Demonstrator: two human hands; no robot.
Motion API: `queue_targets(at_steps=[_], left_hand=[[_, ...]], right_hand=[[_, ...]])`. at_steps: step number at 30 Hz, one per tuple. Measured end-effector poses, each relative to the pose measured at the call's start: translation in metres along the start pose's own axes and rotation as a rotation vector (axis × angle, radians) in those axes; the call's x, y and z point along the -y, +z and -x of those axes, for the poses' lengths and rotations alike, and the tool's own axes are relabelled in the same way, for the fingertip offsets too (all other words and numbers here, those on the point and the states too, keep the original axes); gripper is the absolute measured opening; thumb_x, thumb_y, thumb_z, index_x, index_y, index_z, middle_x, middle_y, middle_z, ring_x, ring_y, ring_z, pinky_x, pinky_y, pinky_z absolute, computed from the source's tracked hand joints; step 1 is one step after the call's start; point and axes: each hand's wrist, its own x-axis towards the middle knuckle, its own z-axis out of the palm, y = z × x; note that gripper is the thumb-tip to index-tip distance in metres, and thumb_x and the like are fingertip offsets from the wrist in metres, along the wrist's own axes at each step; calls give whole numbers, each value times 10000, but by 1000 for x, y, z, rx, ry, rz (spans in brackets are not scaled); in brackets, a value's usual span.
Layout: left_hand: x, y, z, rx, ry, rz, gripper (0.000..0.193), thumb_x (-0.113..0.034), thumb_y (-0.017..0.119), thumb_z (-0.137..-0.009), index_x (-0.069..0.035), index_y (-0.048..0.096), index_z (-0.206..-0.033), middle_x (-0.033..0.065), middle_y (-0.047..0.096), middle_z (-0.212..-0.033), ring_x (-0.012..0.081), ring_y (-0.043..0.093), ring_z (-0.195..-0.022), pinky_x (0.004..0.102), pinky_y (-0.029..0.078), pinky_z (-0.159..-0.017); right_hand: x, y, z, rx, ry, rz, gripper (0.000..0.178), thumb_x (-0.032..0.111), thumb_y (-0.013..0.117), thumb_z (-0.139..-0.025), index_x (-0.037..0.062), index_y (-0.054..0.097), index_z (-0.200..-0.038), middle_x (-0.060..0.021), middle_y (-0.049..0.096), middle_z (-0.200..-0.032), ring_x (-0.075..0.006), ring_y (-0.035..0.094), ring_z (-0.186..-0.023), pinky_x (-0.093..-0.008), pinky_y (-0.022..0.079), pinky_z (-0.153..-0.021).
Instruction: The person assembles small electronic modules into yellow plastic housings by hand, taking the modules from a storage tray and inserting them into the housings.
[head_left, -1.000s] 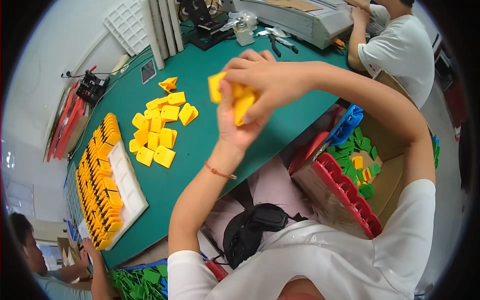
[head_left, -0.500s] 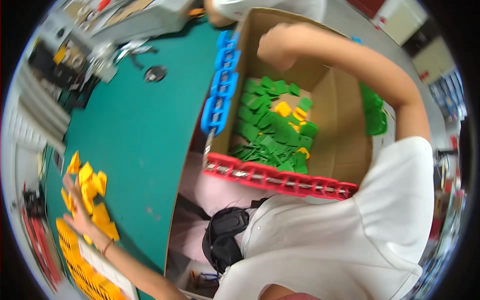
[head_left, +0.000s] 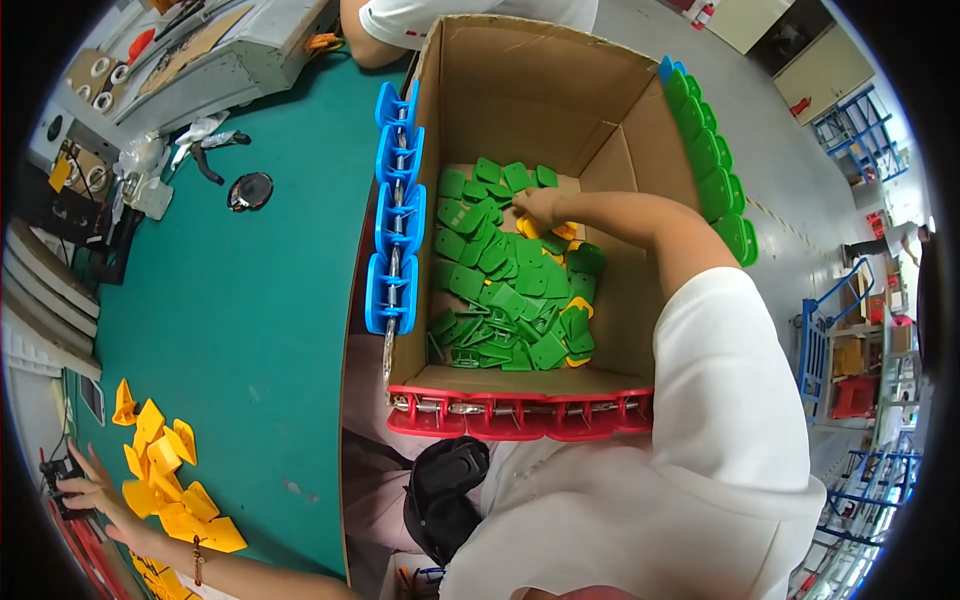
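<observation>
My right hand (head_left: 541, 207) is down inside a cardboard box (head_left: 520, 85). Its fingers are bent together at the pile, among green plastic clip pieces (head_left: 500, 265) and a few yellow clip pieces (head_left: 530, 228); whatever they pinch is hidden. Spread over the table's left edge, my left hand (head_left: 105, 505) holds nothing. Beside it lie loose yellow clip pieces (head_left: 160, 460). Clips with metal springs line the box rim: blue clips (head_left: 402, 215) on the left, red clips (head_left: 520, 415) along the near side, green clips (head_left: 715, 165) on the right.
A green table (head_left: 270, 330) stretches along the left, with a round black object (head_left: 250, 191) and a phone (head_left: 92, 400) on it. Rows of yellow clips (head_left: 155, 578) lie at the lower left. Another person's arm (head_left: 375, 35) rests behind the box. Blue racks (head_left: 820, 330) stand right.
My right hand has dropped from the upper part of the box down to the pieces. My left hand has moved left off the yellow pieces. The view has shifted.
</observation>
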Motion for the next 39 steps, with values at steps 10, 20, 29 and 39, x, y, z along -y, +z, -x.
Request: queue_targets(at_steps=[10,20,29,39], left_hand=[[26,2,2,-49,-169,-269,820,-462,470,-784,-85,121,-1424,95,471,-1160,175,478,-833,347,375,-771],[54,-15,-4,-98,-255,-361,632,-102,450,-805,-72,225,-1395,97,268,-1422,196,475,-912,277,410,-707],[232,-69,73,-46,-1011,-783,987,-362,700,-737,-25,58,-1406,227,15,-1456,373,148,-1331,515,156,-1074],[184,-111,76,-363,-384,-876,423,-287,590,-825,-101,502,-1194,60,528,-1216,208,478,-1130,409,384,-950]], right_hand=[[12,33,1,-98,474,-354,618,279,781,-611,96,434,-1089,-130,543,-842,-240,574,-785,-346,501,-658],[-1,-68,7,431,-108,-721,379,195,726,-692,138,441,-936,5,569,-817,-113,561,-641,-290,469,-500],[167,-278,209,642,-1148,-300,277,160,731,-729,29,535,-874,-2,556,-745,-92,534,-687,-255,459,-590],[266,-235,217,-693,-1290,-120,729,352,632,-691,-71,354,-1215,-227,379,-1237,-331,426,-1112,-450,352,-867]])
